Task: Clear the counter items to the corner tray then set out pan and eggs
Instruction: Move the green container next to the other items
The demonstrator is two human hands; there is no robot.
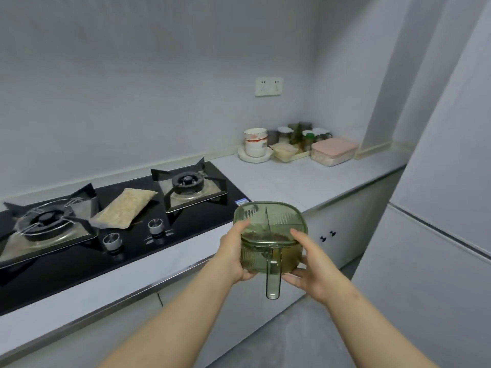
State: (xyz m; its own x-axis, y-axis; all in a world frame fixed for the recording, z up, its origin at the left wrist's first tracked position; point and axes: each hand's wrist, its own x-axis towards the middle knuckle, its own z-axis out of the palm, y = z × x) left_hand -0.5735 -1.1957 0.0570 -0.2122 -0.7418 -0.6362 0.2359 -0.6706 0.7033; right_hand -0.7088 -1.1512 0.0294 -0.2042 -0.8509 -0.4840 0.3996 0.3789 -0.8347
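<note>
The translucent green plastic container with ribbed lid and long handle is held upright above the grey counter's front edge, left hand and right hand gripping its sides; dark contents show inside; its handle points toward the person; the shallow cream tray sits in the counter's far right corner, crowded with lidded jars.

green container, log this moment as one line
held: green container | grip: left hand + right hand, both sides | place: in air before counter | on stove: clear bag
</note>
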